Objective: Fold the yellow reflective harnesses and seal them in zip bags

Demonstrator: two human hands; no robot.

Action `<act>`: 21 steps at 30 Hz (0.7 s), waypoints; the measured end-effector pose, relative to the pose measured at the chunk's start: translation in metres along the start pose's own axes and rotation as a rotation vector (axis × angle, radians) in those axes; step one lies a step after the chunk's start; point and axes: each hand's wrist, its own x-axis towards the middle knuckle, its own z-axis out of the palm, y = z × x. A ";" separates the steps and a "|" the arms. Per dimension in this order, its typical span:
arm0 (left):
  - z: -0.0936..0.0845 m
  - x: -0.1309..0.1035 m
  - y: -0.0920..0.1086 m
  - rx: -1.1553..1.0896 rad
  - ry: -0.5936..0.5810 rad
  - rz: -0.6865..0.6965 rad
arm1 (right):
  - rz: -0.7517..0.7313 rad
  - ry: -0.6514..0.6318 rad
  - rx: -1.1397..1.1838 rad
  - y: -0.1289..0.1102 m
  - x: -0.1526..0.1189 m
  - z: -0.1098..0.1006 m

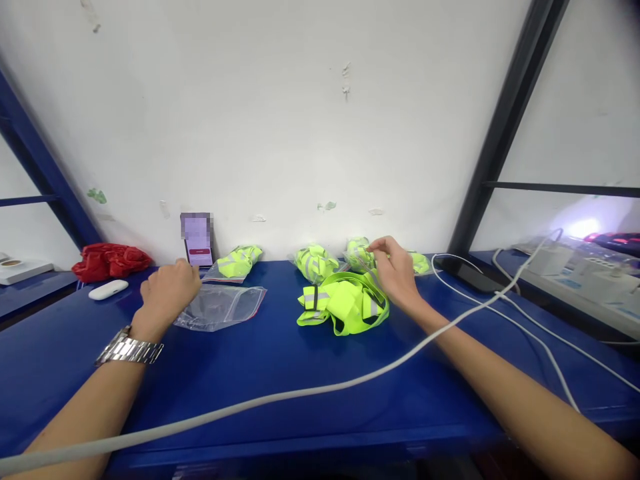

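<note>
Head view had some hard-to-read bits, tbh. The left hand (170,290) was curled palm-down beside the flat clear bag (215,308), fingertips tucked out of sight, so I couldn't tell if it gripped anything. The right hand (397,270) had bent fingers and a narrow thumb gap at the loose neon reflective straps (345,305); couldn't tell if it pinched something. It also partly hid the bagged neon bundles (314,262) at its back. Part of the upright phone (199,243) screen was pixelated, and both forearms ran out of frame.

The straps lay mid-worktop (240,400), right of the flat bag, with blue surface showing between them and down to the front edge. A white cable (300,393) crossed the foreground over both forearms. Red cloth (110,261) sat far left, near the wall.
</note>
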 end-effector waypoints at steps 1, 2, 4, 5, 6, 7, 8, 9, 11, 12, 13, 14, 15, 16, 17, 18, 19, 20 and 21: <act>-0.002 -0.004 0.009 0.046 0.036 0.000 | -0.136 -0.005 -0.046 -0.009 -0.005 0.000; -0.003 -0.010 0.021 0.094 0.069 0.010 | -0.259 -0.080 -0.079 -0.018 -0.011 0.001; -0.003 -0.023 0.050 0.227 0.147 0.199 | -0.460 -0.403 -0.190 -0.034 -0.024 0.003; -0.002 -0.032 0.066 0.213 0.134 0.325 | -0.524 -0.557 -0.295 -0.040 -0.031 0.003; 0.001 -0.041 0.081 0.169 0.089 0.462 | -0.585 -0.651 -0.398 -0.044 -0.037 0.004; 0.004 -0.050 0.096 0.131 0.046 0.584 | -0.629 -0.697 -0.494 -0.047 -0.042 0.005; 0.008 -0.058 0.108 0.105 -0.011 0.684 | -0.662 -0.724 -0.573 -0.048 -0.047 0.005; 0.012 -0.065 0.119 0.091 -0.075 0.756 | -0.688 -0.736 -0.624 -0.049 -0.050 0.005; 0.022 -0.071 0.136 0.069 -0.183 0.794 | -0.725 -0.744 -0.664 -0.049 -0.055 0.006; 0.027 -0.070 0.142 0.051 -0.226 0.784 | -0.742 -0.740 -0.664 -0.049 -0.057 0.006; 0.033 -0.067 0.148 0.026 -0.258 0.760 | -0.767 -0.726 -0.664 -0.048 -0.060 0.008; 0.039 -0.062 0.153 0.000 -0.284 0.730 | -0.799 -0.702 -0.670 -0.048 -0.062 0.009; 0.045 -0.055 0.159 -0.020 -0.307 0.701 | -0.845 -0.675 -0.679 -0.048 -0.065 0.011; 0.052 -0.048 0.165 -0.034 -0.336 0.669 | -0.905 -0.647 -0.687 -0.047 -0.068 0.014; 0.058 -0.041 0.170 -0.040 -0.373 0.643 | -0.974 -0.619 -0.689 -0.045 -0.072 0.016; 0.064 -0.034 0.176 -0.038 -0.401 0.618 | -1.038 -0.590 -0.685 -0.043 -0.075 0.019; 0.070 -0.028 0.180 -0.034 -0.414 0.608 | -1.089 -0.565 -0.671 -0.041 -0.077 0.021; 0.074 -0.022 0.184 -0.028 -0.420 0.604 | -1.119 -0.551 -0.647 -0.040 -0.080 0.022; 0.078 -0.017 0.187 -0.023 -0.421 0.608 | -1.127 -0.556 -0.614 -0.038 -0.081 0.022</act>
